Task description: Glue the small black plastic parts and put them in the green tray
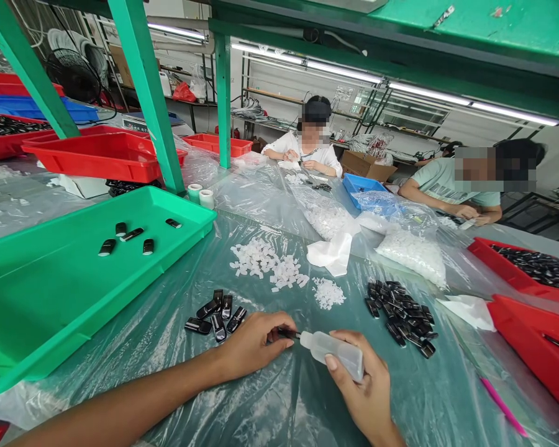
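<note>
My left hand (256, 344) pinches a small black piece (286, 333) between thumb and fingers at the lower middle. In my right hand (366, 385) is a translucent white squeeze bottle (333, 352), tilted so that its narrow tip is at the black piece. Several glossy black parts (218, 315) lie just behind my left hand. A larger heap of black parts (400, 313) is to the right, beyond my right hand. Small white pieces (261, 257) and a pile of finer white bits (328, 293) rest on the plastic-covered table (242, 410).
A green tray (74, 310) with several black parts is at the left. Red trays (535, 366) stand at the right edge, near a pink pen-like stick (502, 406). Green posts (146, 93) rise behind the green tray. Two people sit across the table.
</note>
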Motion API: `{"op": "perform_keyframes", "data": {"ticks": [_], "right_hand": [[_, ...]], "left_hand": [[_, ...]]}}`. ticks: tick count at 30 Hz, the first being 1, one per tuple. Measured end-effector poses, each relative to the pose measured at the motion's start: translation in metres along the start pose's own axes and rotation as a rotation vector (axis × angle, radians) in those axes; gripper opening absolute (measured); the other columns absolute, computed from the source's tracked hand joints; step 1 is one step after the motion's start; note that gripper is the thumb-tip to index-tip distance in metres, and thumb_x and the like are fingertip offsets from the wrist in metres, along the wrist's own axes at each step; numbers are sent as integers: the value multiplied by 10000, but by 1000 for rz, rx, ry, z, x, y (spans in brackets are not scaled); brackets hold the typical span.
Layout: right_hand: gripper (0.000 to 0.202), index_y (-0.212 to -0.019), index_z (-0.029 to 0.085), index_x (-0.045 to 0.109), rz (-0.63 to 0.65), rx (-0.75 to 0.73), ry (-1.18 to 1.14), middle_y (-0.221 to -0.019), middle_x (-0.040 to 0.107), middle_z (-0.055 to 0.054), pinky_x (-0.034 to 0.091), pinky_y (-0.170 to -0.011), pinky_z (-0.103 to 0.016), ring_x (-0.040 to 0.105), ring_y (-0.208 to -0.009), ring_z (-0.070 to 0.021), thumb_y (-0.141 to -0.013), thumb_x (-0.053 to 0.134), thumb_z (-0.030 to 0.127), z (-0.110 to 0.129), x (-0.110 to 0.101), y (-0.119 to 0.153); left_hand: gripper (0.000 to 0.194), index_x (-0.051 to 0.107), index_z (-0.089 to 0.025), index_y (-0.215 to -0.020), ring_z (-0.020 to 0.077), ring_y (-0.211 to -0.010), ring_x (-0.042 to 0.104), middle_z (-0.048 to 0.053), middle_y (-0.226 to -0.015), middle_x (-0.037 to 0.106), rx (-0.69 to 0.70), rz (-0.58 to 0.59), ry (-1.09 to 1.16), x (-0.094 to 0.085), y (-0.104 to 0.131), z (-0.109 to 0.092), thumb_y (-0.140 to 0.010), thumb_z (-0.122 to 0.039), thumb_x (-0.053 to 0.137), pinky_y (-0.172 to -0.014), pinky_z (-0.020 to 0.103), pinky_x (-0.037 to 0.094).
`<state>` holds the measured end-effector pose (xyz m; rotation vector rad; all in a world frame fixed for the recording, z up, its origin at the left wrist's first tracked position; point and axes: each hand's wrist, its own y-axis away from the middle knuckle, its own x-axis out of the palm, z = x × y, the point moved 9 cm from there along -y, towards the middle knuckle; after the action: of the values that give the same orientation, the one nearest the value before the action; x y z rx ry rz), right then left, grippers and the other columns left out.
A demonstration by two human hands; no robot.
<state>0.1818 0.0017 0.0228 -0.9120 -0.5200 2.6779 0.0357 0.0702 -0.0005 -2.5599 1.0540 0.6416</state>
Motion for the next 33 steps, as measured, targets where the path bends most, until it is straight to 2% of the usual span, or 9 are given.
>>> {"op": "perform_keyframes", "data": {"ticks": [5, 12, 20, 29, 33], "right_hand": [[202, -966, 213, 554, 3, 16, -85, -800, 647, -40, 480, -472, -210, 617, -616, -167, -792, 578, 315, -4, 2, 1], [190, -963, 221, 561, -2, 24, -97, -779, 641, -26, 466, -444, -192, 595, -558, -141, -796, 574, 313, -3, 2, 1], [193, -956, 222, 561, 6, 15, -117, -800, 637, -30, 470, -467, -203, 597, -592, -152, -794, 573, 325, -2, 4, 1], [212, -971, 217, 551, -16, -51, 36, -784, 636, -32, 467, -478, -228, 598, -599, -165, -780, 588, 301, 1, 0, 2], [205, -959, 223, 547, -18, -96, 89, -771, 632, -21, 460, -479, -233, 592, -589, -161, -774, 597, 297, 6, 0, 2]], "left_hand": [[103, 563, -203, -939, 143, -706, 569, 11, -834, 624, -6, -12, -24, 1, 0, 1, -845, -237, 539, -547, 195, 373], [120, 531, -203, -944, 148, -695, 550, 21, -832, 594, -21, 6, 22, 3, 0, 2, -850, -277, 534, -505, 190, 339], [145, 531, -193, -935, 141, -668, 545, 19, -807, 592, -33, 14, 21, 3, 0, 3, -845, -307, 535, -496, 193, 336], [111, 542, -196, -927, 144, -681, 555, 17, -818, 601, -16, -16, -9, 0, 0, -1, -838, -262, 547, -473, 181, 335], [170, 576, -209, -994, 145, -695, 563, 31, -889, 616, 4, 4, -37, 2, 0, -1, -830, -250, 571, -493, 182, 363]]}}
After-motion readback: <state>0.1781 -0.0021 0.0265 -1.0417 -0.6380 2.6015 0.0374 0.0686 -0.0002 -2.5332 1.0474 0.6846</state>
